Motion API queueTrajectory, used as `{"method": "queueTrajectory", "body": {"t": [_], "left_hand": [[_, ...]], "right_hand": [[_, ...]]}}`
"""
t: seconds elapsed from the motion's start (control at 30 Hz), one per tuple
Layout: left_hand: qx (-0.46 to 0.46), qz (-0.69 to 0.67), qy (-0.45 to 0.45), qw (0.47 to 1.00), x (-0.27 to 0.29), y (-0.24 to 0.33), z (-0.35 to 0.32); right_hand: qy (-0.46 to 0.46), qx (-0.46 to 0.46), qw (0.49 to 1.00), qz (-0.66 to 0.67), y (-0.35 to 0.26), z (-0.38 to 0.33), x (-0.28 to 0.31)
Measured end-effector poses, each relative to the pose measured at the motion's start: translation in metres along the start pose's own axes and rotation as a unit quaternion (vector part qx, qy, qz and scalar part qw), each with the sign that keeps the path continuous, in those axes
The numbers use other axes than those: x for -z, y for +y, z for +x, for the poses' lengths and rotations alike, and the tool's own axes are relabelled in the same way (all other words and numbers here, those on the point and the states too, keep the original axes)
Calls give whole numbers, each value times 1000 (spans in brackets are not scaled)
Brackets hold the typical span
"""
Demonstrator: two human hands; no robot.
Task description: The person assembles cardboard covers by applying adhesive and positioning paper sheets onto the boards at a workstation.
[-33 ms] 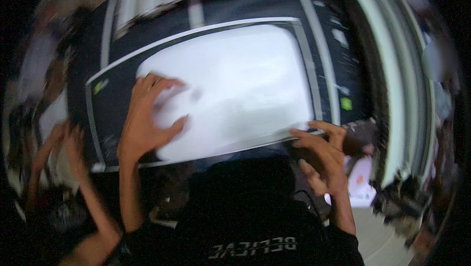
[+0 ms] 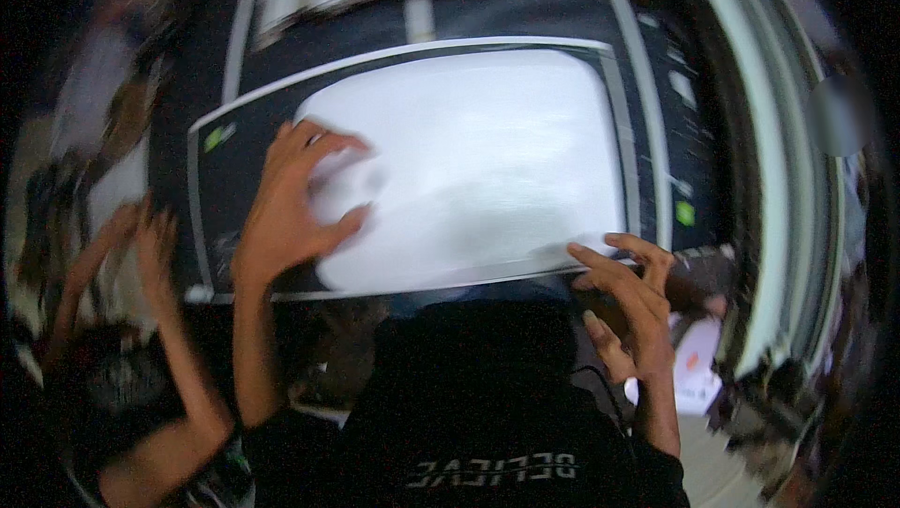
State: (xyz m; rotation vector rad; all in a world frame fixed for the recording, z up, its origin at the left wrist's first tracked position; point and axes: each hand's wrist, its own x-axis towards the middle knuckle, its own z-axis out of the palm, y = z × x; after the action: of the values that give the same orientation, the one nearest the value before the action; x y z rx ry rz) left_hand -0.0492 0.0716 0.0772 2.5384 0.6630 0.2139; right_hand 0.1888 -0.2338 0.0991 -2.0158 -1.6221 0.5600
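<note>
The left hand (image 2: 281, 208) curves open above the left end of a round-cornered white sheet (image 2: 487, 133); the right hand (image 2: 642, 306), fingers loosely spread, is at its near right corner. Contact is unclear. The sheet's long axis runs left-right, right end angled slightly away, on a white-edged dark panel (image 2: 239, 189). Everything sits farther right than earlier; hand poses match.

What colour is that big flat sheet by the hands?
The sheet is white, with a greyish patch low down; it shows best in the head view.
</note>
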Motion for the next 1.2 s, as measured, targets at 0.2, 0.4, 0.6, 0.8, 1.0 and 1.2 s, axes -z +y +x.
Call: {"method": "queueTrajectory", "body": {"t": [0.2, 0.4, 0.6, 0.8, 1.0, 1.2], "left_hand": [[52, 34, -15, 998, 9, -53, -24], [77, 16, -27, 997, 2, -52, -29], [73, -10, -16, 997, -2, -60, -35], [66, -14, -2, 998, -3, -60, -38], [69, -21, 22, 997, -1, -58, -37], [129, 13, 15, 991, 6, -50, -42]], "right_hand": [[-193, 255, 947, -18, -53, 81, -71], [-248, 371, 894, -53, -75, 107, -128], [-249, 373, 889, -95, -90, 126, -140], [-295, 393, 865, -107, -87, 115, -118], [-225, 356, 903, -85, -89, 132, -135], [-65, 259, 958, -105, -64, 219, -102]]}}
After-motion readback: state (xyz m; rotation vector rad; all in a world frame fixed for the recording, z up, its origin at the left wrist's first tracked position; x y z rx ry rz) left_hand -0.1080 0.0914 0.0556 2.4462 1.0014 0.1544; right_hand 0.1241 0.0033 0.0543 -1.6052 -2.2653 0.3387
